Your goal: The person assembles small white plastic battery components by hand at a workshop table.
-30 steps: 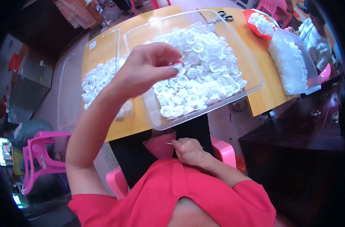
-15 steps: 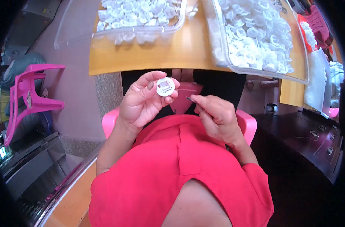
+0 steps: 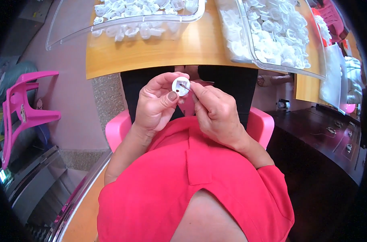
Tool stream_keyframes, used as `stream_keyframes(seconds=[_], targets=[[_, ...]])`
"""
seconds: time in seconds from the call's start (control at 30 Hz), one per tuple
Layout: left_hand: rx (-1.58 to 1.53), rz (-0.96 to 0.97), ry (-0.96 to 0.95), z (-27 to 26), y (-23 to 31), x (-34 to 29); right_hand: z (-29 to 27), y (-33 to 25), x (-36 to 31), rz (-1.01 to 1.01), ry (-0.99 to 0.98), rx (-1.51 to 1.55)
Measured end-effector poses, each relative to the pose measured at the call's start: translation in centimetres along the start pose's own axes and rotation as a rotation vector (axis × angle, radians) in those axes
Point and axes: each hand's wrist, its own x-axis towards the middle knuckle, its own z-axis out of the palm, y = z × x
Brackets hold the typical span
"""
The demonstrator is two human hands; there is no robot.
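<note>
My left hand pinches a small round white plastic part between thumb and fingers, with a squarish recess facing up. From the other side, my right hand grips a thin dark metal piece, whose tip reaches into that recess. The fingers cover most of the metal piece, so its exact kind cannot be made out. Both hands are above my lap, just short of the table edge.
On the wooden table, two clear plastic bins, left and right, hold many white plastic parts. A pink chair stands at left. A dark surface with small metal items lies at right.
My right hand has moved up and left, bringing the metal piece from beside the white part into its recess. My left hand has shifted slightly right and turned the part.
</note>
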Motion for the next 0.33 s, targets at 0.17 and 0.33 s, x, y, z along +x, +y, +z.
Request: stream_keyframes(seconds=[0.17,0.33], targets=[[0.080,0.032,-0.027,0.2,1.0,0.0,0.4,0.1,0.4,-0.048,0.002,-0.052],[0.238,0.048,0.008,-0.8,1.4,0.0,0.2,0.2,0.6,-0.044,-0.044,-0.135]])
